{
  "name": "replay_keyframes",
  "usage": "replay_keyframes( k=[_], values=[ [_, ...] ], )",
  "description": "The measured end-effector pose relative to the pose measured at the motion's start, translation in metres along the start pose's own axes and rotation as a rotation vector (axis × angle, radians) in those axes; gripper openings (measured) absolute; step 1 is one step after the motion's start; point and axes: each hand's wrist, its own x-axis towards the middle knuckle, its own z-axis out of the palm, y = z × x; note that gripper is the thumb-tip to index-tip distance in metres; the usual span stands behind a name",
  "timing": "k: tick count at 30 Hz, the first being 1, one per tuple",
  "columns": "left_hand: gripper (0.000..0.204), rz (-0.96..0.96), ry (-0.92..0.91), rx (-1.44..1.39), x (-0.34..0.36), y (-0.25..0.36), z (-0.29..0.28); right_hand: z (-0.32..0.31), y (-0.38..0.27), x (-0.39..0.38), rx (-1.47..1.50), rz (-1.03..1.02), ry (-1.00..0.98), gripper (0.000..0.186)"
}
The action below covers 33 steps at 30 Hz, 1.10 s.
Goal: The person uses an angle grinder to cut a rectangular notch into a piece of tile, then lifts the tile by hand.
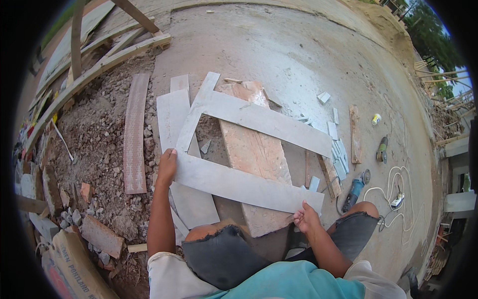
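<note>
A long pale grey tile strip point(239, 183) lies across in front of me, its surface smooth and slightly dusty. My left hand point(168, 167) is closed on its left end. The fingers of my right hand point(306, 218) pinch the near edge close to its right end. Beyond it, a second pale strip point(269, 121) slants over a pinkish stone slab point(254, 149), and a shorter strip point(200, 112) meets its left end. More pale tile pieces point(172, 117) lie flat to the left, partly under the held strip.
To the right are a blue angle grinder point(354, 192), a green power tool point(382, 149), a coiled white cable point(396, 189) and tile offcuts point(339, 154). At left, a reddish textured plank-like strip point(136, 134) lies on rubble point(107, 114), near timber beams point(99, 67) and a paper sack point(74, 264).
</note>
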Motion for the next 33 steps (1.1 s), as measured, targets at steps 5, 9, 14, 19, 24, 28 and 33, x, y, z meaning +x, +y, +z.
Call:
replay_keyframes(
  k=[5,9,14,19,24,28,33],
  values=[
    [0.033,-0.164,-0.059,-0.156,-0.019,-0.004,0.008,0.0,-0.008,-0.01,0.074,-0.019,0.18,0.055],
    [0.034,-0.112,-0.026,-0.332,-0.055,0.0,0.034,-0.024,-0.003,0.026,0.271,-0.047,0.087,0.053],
    [0.042,-0.205,0.007,-0.421,-0.083,-0.003,0.056,0.004,-0.052,0.033,0.285,-0.172,0.039,0.048],
    [0.047,-0.162,-0.044,-0.568,-0.106,0.002,0.1,-0.006,-0.106,0.087,0.273,-0.265,-0.028,0.048],
    [0.046,-0.064,-0.12,-0.249,-0.109,0.032,0.112,-0.006,-0.151,0.118,0.242,-0.326,0.022,0.059],
    [0.045,0.081,-0.119,-0.054,-0.096,0.028,0.117,0.014,-0.135,0.117,0.221,-0.262,-0.038,0.063],
    [0.038,0.108,-0.24,0.135,-0.08,0.031,0.125,0.026,-0.142,0.12,0.421,-0.299,0.02,0.051]
  ],
)
